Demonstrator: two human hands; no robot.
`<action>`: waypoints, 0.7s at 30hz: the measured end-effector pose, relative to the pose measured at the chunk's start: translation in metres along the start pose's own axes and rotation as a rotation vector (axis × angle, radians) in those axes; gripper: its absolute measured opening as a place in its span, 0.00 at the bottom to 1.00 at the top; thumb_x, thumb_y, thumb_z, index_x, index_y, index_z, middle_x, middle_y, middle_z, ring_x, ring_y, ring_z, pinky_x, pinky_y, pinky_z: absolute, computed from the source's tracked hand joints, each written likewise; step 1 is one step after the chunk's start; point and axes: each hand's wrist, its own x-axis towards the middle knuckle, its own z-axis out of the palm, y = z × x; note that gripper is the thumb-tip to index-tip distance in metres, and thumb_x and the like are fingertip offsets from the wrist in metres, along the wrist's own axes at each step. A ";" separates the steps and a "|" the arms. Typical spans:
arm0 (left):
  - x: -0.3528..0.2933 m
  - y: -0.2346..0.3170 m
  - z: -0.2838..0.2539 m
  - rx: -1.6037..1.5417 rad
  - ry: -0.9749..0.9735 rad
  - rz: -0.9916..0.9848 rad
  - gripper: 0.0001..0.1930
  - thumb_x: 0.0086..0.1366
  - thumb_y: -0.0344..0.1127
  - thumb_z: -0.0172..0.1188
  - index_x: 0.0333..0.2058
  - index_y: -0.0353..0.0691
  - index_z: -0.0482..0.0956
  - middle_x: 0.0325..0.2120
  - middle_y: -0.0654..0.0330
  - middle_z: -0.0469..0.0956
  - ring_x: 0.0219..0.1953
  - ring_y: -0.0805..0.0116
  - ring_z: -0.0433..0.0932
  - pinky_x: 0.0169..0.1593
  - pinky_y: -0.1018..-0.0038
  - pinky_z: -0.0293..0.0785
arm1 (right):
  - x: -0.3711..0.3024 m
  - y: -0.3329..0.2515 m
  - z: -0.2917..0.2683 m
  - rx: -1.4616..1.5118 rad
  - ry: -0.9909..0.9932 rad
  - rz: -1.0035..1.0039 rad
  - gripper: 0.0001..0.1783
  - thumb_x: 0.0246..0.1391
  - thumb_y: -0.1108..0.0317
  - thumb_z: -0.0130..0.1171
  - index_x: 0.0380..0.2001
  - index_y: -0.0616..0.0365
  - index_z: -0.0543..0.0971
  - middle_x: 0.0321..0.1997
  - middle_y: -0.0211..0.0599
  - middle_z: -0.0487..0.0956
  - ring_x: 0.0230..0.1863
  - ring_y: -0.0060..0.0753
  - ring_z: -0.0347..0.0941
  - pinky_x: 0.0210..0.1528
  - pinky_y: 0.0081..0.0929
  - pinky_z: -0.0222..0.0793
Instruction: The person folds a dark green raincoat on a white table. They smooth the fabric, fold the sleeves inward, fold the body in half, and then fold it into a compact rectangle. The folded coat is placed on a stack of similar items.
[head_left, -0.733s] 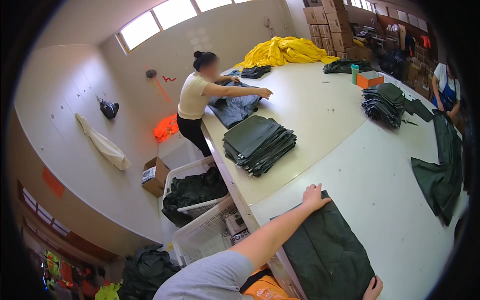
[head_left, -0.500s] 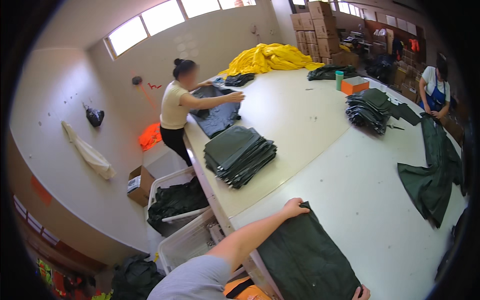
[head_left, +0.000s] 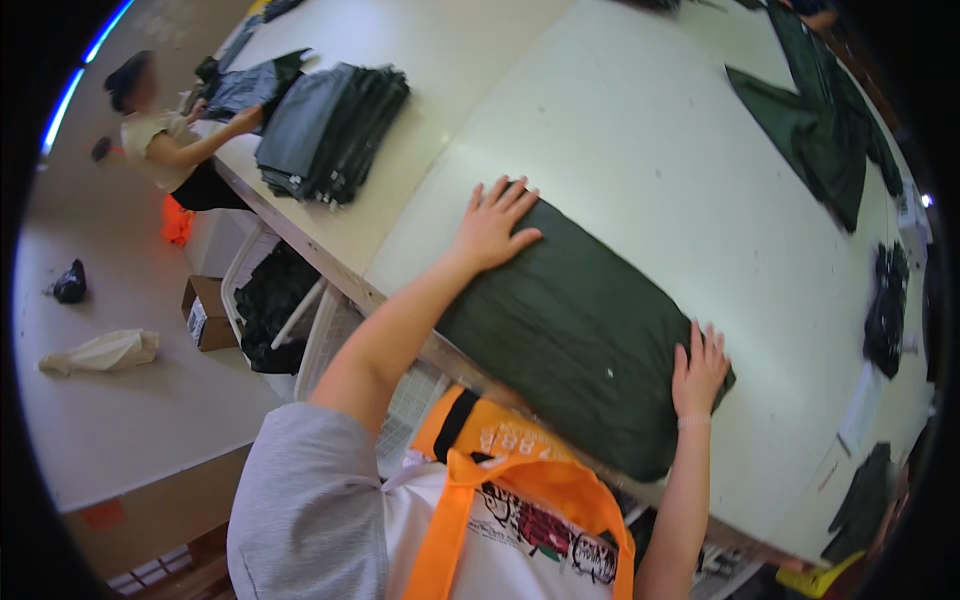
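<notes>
A folded dark green garment [head_left: 575,325] lies flat at the near edge of the white table [head_left: 590,150], its nearest side at the table's rim. My left hand [head_left: 498,228] rests palm down on its far left corner, fingers spread. On the right end lies my right hand [head_left: 702,372], its fingers stretched out past the fabric's edge. Neither hand grips anything. The garment's exact kind does not show.
A stack of folded dark garments [head_left: 333,130] stands at the far left. Beyond it a co-worker [head_left: 160,140] handles dark fabric [head_left: 245,88]. White bins [head_left: 320,335] stand below the table's left edge. Dark green trousers [head_left: 815,130] lie at the far right.
My view has tilted down and turned. My hands have gone from gripping the garment's corners to lying flat on it. The co-worker's arms have drawn in nearer the dark fabric.
</notes>
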 end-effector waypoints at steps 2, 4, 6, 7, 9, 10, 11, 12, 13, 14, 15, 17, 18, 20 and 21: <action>-0.005 -0.009 0.024 0.075 -0.030 -0.004 0.34 0.63 0.60 0.46 0.64 0.53 0.57 0.65 0.61 0.54 0.67 0.55 0.49 0.66 0.49 0.42 | 0.006 -0.003 0.010 0.050 -0.046 0.030 0.27 0.60 0.56 0.48 0.62 0.47 0.63 0.68 0.43 0.57 0.69 0.53 0.48 0.67 0.54 0.39; 0.007 -0.005 0.012 0.152 0.037 0.015 0.34 0.62 0.58 0.48 0.62 0.48 0.59 0.64 0.58 0.56 0.66 0.53 0.51 0.66 0.48 0.44 | 0.002 0.005 0.002 0.067 0.081 0.031 0.26 0.61 0.57 0.47 0.61 0.49 0.65 0.67 0.45 0.59 0.69 0.53 0.48 0.68 0.53 0.39; 0.001 0.020 -0.010 0.088 0.145 0.004 0.33 0.61 0.53 0.53 0.61 0.45 0.60 0.63 0.55 0.58 0.65 0.51 0.53 0.65 0.49 0.45 | -0.021 0.017 -0.024 0.224 0.300 0.041 0.24 0.60 0.60 0.50 0.59 0.55 0.67 0.64 0.51 0.61 0.66 0.53 0.52 0.67 0.48 0.44; -0.005 0.042 -0.021 -0.017 0.183 -0.002 0.33 0.60 0.50 0.56 0.61 0.43 0.61 0.62 0.53 0.58 0.65 0.51 0.54 0.65 0.50 0.46 | -0.041 0.025 -0.029 0.262 0.351 0.185 0.25 0.60 0.61 0.51 0.59 0.56 0.66 0.63 0.53 0.63 0.66 0.50 0.54 0.65 0.43 0.49; -0.030 0.111 -0.043 -0.262 0.120 0.021 0.33 0.57 0.42 0.61 0.59 0.40 0.62 0.61 0.49 0.60 0.64 0.49 0.56 0.65 0.52 0.50 | -0.097 0.074 -0.001 0.424 0.374 0.430 0.28 0.60 0.60 0.52 0.61 0.55 0.62 0.57 0.49 0.68 0.56 0.40 0.65 0.57 0.35 0.60; -0.052 0.142 -0.036 -0.356 0.061 0.120 0.32 0.58 0.43 0.60 0.59 0.40 0.62 0.61 0.49 0.60 0.64 0.48 0.56 0.64 0.52 0.51 | -0.116 0.079 0.000 0.627 0.259 0.604 0.30 0.60 0.59 0.53 0.63 0.55 0.60 0.55 0.46 0.69 0.52 0.36 0.66 0.54 0.32 0.61; -0.073 0.169 -0.025 -0.414 0.008 0.179 0.32 0.59 0.45 0.58 0.60 0.41 0.61 0.62 0.49 0.58 0.65 0.50 0.55 0.64 0.53 0.50 | -0.131 0.080 0.001 0.833 0.136 0.770 0.32 0.61 0.58 0.53 0.64 0.54 0.57 0.53 0.43 0.69 0.48 0.32 0.67 0.50 0.29 0.63; -0.087 0.189 -0.017 -0.384 -0.026 0.177 0.33 0.61 0.49 0.55 0.62 0.41 0.59 0.64 0.50 0.55 0.66 0.52 0.53 0.65 0.54 0.48 | -0.138 0.076 0.002 1.040 -0.001 0.929 0.34 0.61 0.57 0.53 0.65 0.54 0.55 0.51 0.41 0.70 0.44 0.28 0.68 0.47 0.25 0.64; -0.093 0.199 -0.007 -0.354 -0.046 0.129 0.34 0.62 0.51 0.53 0.62 0.42 0.58 0.65 0.52 0.52 0.67 0.53 0.51 0.66 0.54 0.46 | -0.143 0.074 0.005 1.056 -0.003 0.856 0.35 0.61 0.57 0.53 0.66 0.52 0.52 0.46 0.36 0.70 0.39 0.24 0.67 0.42 0.22 0.64; -0.096 0.203 0.004 -0.358 -0.027 0.100 0.34 0.62 0.51 0.52 0.62 0.42 0.58 0.65 0.52 0.52 0.67 0.54 0.50 0.66 0.55 0.46 | -0.149 0.071 0.007 1.071 -0.003 0.789 0.37 0.61 0.57 0.53 0.67 0.51 0.50 0.42 0.32 0.70 0.34 0.20 0.65 0.37 0.19 0.63; -0.097 0.202 0.018 -0.356 -0.008 0.070 0.34 0.62 0.51 0.52 0.62 0.42 0.58 0.65 0.53 0.52 0.67 0.54 0.50 0.66 0.55 0.45 | -0.151 0.065 0.009 1.090 -0.007 0.720 0.38 0.61 0.57 0.52 0.68 0.49 0.47 0.38 0.27 0.70 0.29 0.16 0.64 0.32 0.16 0.63; -0.095 0.191 0.038 -0.372 -0.012 0.082 0.33 0.63 0.51 0.51 0.63 0.43 0.57 0.66 0.54 0.51 0.67 0.55 0.49 0.66 0.55 0.44 | -0.140 0.049 -0.002 1.206 0.038 0.669 0.41 0.60 0.62 0.52 0.69 0.48 0.42 0.38 0.31 0.73 0.31 0.18 0.64 0.33 0.16 0.61; -0.091 0.184 0.044 -0.391 -0.016 0.108 0.33 0.63 0.51 0.51 0.63 0.44 0.58 0.66 0.55 0.51 0.67 0.55 0.49 0.66 0.55 0.43 | -0.132 0.029 -0.016 1.296 0.070 0.654 0.40 0.60 0.63 0.52 0.69 0.48 0.43 0.39 0.31 0.73 0.31 0.17 0.64 0.31 0.16 0.61; -0.082 0.173 0.046 -0.492 -0.056 0.154 0.30 0.65 0.50 0.49 0.62 0.45 0.58 0.66 0.57 0.51 0.68 0.56 0.48 0.67 0.55 0.42 | -0.135 0.006 -0.051 1.339 0.062 0.585 0.39 0.59 0.65 0.52 0.69 0.50 0.47 0.42 0.32 0.74 0.31 0.17 0.65 0.30 0.15 0.63; -0.078 0.167 0.045 -0.540 -0.108 0.186 0.29 0.66 0.50 0.46 0.63 0.46 0.58 0.66 0.58 0.51 0.68 0.57 0.47 0.68 0.56 0.40 | -0.142 0.000 -0.070 1.293 0.013 0.525 0.38 0.58 0.66 0.53 0.68 0.52 0.50 0.44 0.34 0.74 0.31 0.18 0.67 0.30 0.15 0.64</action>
